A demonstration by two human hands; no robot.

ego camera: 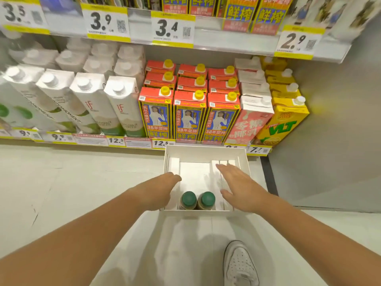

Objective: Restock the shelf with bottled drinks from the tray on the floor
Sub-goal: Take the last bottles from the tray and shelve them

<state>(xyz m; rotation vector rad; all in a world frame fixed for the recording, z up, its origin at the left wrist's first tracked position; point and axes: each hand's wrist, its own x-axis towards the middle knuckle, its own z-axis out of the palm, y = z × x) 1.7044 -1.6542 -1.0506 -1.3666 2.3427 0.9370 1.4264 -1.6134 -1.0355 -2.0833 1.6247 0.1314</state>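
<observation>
A white tray [206,152] sits on the floor against the bottom shelf. Two bottles with green caps stand side by side at its near edge, the left bottle [188,199] and the right bottle [207,199]. My left hand [159,189] hovers over the tray's left wall, just left of the left bottle, fingers loosely curled and holding nothing. Over the tray's right side my right hand [240,185] is spread flat with fingers apart, a little right of the right bottle. Neither hand touches a bottle.
The bottom shelf [132,143] is packed with white coconut-water cartons [115,106], red-topped juice cartons [189,114], a pink carton [248,120] and yellow cartons [285,120]. A grey wall closes the right side. My white shoe [240,265] stands on the pale floor near the tray.
</observation>
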